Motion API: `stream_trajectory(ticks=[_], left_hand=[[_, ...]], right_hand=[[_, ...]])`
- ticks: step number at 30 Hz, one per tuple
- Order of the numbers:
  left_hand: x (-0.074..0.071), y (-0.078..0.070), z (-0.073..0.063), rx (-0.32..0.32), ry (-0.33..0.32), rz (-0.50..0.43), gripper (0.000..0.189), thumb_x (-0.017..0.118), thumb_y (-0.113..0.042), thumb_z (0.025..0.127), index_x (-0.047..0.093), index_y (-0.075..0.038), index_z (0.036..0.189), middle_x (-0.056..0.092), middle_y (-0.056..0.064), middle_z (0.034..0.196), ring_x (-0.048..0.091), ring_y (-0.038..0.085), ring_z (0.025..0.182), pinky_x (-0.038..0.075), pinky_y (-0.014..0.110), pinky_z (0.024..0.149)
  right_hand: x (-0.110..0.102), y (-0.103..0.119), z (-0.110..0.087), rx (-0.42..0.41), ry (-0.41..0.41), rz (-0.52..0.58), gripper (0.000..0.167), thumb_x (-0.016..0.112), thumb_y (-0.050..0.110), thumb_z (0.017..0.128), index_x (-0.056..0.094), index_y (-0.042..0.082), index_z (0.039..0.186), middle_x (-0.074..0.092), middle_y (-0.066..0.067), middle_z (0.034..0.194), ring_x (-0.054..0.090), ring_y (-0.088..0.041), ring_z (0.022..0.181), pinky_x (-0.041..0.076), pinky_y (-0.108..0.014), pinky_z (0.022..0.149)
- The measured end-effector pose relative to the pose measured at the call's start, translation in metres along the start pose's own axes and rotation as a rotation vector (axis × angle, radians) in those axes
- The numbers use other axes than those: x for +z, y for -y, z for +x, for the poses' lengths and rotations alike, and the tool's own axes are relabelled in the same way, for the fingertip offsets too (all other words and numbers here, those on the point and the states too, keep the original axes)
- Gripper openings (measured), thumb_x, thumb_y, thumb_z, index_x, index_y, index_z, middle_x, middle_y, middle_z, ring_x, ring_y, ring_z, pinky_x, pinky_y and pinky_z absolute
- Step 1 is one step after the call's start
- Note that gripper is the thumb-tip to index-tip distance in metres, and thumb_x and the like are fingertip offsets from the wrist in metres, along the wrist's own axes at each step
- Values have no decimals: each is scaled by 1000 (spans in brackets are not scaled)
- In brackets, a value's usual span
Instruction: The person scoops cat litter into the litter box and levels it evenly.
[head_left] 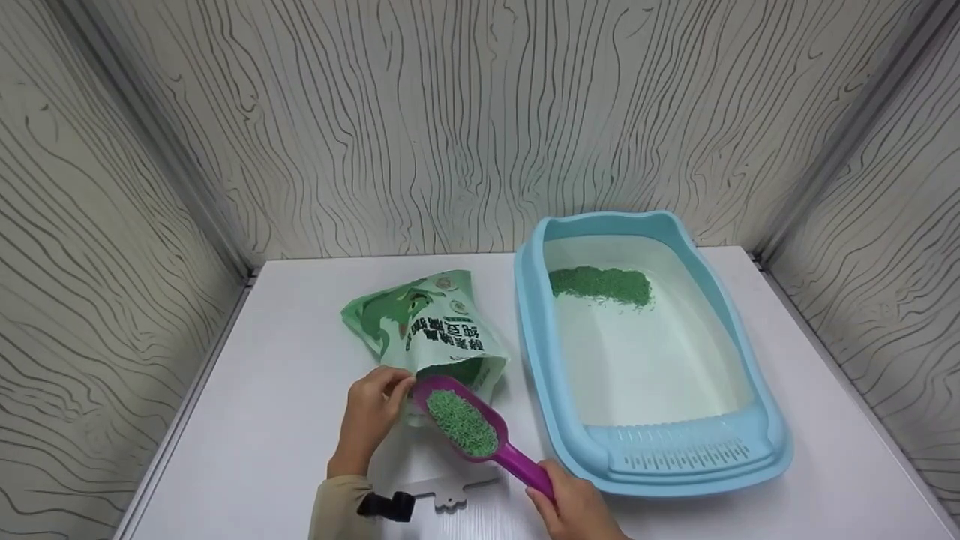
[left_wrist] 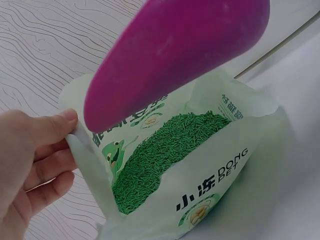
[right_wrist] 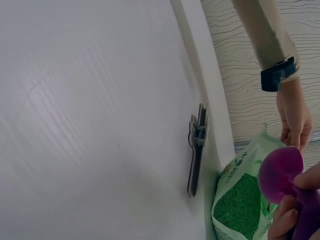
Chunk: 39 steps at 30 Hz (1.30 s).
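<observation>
My right hand [head_left: 576,501] grips the handle of a purple scoop [head_left: 517,466], which is heaped with green litter pellets [head_left: 461,422]. The scoop's tip is over the near edge of the open bag mouth. With thumb and fingers my left hand [head_left: 375,409] pinches the rim of the pale green litter bag [head_left: 442,322], which lies tilted on the table. In the left wrist view, more green pellets [left_wrist: 175,145] fill the bag's inside, and the scoop's underside [left_wrist: 175,55] hangs above them. The right wrist view shows the scoop [right_wrist: 282,172] beside the bag mouth.
A light blue litter box [head_left: 546,375] stands to the right, with a patch of green pellets [head_left: 604,286] at its far left and a slotted near edge. A flat grey piece [head_left: 450,496] lies on the white table [head_left: 247,420] near the front. Patterned walls enclose the table's back and sides.
</observation>
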<state>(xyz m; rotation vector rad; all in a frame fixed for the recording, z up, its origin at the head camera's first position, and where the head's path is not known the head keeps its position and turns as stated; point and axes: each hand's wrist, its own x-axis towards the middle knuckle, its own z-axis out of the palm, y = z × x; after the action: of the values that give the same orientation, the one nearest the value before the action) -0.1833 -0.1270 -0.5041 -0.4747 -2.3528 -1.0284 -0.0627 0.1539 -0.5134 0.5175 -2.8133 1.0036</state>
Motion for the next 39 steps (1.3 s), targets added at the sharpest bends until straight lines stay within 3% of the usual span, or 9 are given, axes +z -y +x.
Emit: stream_trajectory(ticks=[2, 9, 16, 25, 32, 39], left_hand=[[0, 0, 0, -4, 3, 6, 4, 70, -10, 87, 72, -7, 85, 70, 3, 77, 63, 13, 66, 52, 22, 61], [0, 0, -1, 7, -15, 15, 3, 71, -9, 85, 71, -5, 85, 71, 3, 77, 63, 12, 65, 52, 21, 60], [1, 0, -2, -7, -11, 6, 3, 73, -8, 83, 72, -5, 84, 71, 3, 76, 62, 12, 65, 51, 21, 60], [1, 2, -1, 6, -15, -1, 6, 71, -9, 86, 71, -4, 82, 70, 4, 75, 62, 13, 64, 51, 21, 59], [1, -1, 0, -5, -8, 13, 8, 70, -12, 87, 71, -6, 82, 70, 1, 76, 61, 10, 64, 51, 20, 59], [1, 0, 0, -3, -10, 11, 5, 71, -9, 85, 71, -6, 81, 70, 2, 74, 61, 10, 63, 51, 21, 59]], right_hand=[[-2, 0, -1, -17, -18, 0, 20, 66, 17, 89, 57, 3, 98, 51, 6, 64, 37, 5, 58, 33, -15, 51], [-10, 3, 0, 53, 36, 20, 20, 65, 20, 91, 56, 4, 99, 53, 5, 66, 39, 4, 58, 34, -15, 53], [-16, 4, -2, -3, -14, -6, 18, 68, 18, 89, 58, 4, 96, 52, 6, 64, 38, 6, 57, 34, -14, 50], [-30, 9, 1, 41, 77, 13, 25, 65, 26, 92, 59, 4, 103, 54, 7, 70, 40, 5, 59, 36, -14, 53], [-36, 8, 3, -76, -3, 10, 19, 67, 17, 90, 59, 3, 100, 55, 5, 68, 40, 7, 59, 35, -13, 51], [-45, 12, 4, -23, 64, 49, 19, 65, 19, 92, 60, 3, 101, 53, 6, 69, 40, 7, 59, 36, -12, 53]])
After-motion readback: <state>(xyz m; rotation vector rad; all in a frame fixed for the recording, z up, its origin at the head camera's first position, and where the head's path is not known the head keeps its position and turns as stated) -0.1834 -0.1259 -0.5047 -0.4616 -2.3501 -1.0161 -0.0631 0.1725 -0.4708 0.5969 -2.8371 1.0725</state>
